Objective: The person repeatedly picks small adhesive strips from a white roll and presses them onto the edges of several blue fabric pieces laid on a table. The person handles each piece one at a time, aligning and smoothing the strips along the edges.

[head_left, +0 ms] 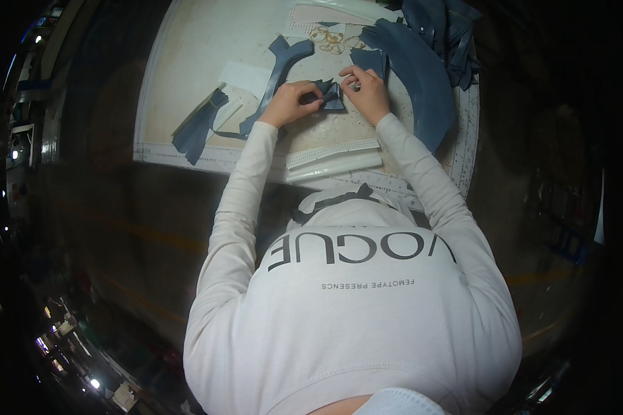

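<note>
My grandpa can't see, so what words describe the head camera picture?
A person's left hand touches small blue cloth pieces on a pale table, with the right hand just beside them. A long curved blue cloth lies to the right.

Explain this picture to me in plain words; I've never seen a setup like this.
There is no machine here, just a person working with two bare hands. The single picture comes from a wide fisheye camera worn on the head, looking down, so straight edges bend toward the rim and the white sleeves reach away from you.

On the pale table lie a forked blue-grey fabric strip, a folded fabric bundle at left, a long curved fabric stack at right, and thin yellowish loops near the top.

The left hand seems to pinch a small blue-grey fabric piece. The right hand is beside it, fingers curled; whether it grips anything is unclear.
</note>
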Motion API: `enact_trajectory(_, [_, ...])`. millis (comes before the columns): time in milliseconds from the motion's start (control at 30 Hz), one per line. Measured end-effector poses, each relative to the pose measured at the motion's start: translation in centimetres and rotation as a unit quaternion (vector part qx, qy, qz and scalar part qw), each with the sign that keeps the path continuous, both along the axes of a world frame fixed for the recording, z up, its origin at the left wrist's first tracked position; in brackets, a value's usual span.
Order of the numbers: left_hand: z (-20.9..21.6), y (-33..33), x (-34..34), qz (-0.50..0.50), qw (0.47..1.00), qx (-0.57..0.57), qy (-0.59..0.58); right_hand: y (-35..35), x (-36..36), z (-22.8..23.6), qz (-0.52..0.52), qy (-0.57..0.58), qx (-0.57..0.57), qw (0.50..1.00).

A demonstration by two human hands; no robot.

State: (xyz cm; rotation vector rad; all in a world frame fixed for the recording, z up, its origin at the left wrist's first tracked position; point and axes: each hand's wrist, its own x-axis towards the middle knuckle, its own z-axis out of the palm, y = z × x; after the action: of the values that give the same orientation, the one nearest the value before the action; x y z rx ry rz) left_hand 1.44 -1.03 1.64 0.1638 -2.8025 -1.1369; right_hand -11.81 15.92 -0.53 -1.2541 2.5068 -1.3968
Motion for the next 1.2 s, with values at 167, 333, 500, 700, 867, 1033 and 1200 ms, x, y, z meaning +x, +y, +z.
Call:
enact_trajectory(167, [0.1,1.3,0.0,0.012,0.991,0.006,0.133,-0.1,1.1,-0.5,0.053,-0.206,-0.005,0.977])
enact_trajectory(333, [0.0,1.1,0.3,0.0,0.998,-0.034,0.053,-0.4,2.1,-0.5,0.044,-0.104,0.019,0.993])
enact_trajectory(500, [-0.4,0.6,0.0,-0.014,0.998,-0.025,0.061,-0.4,2.1,-0.9,0.033,0.09,0.024,0.995])
enact_trajectory(700, [-0.1,0.5,0.3,0.019,0.999,0.01,0.041,-0.6,0.0,-0.8,0.049,-0.132,-0.067,0.988])
enact_trajectory(867, [-0.6,1.2,0.1,0.027,0.999,-0.021,0.041,-0.8,1.0,-0.5,0.125,-0.15,-0.079,0.978])
enact_trajectory(1033, [-1.1,1.8,0.1,0.041,0.994,-0.059,0.083,-1.2,1.8,-0.2,0.119,0.03,0.02,0.992])
enact_trajectory(1200, [-1.0,2.0,-0.1,0.036,0.992,-0.092,0.075,-1.1,1.0,0.2,0.096,-0.027,-0.001,0.995])
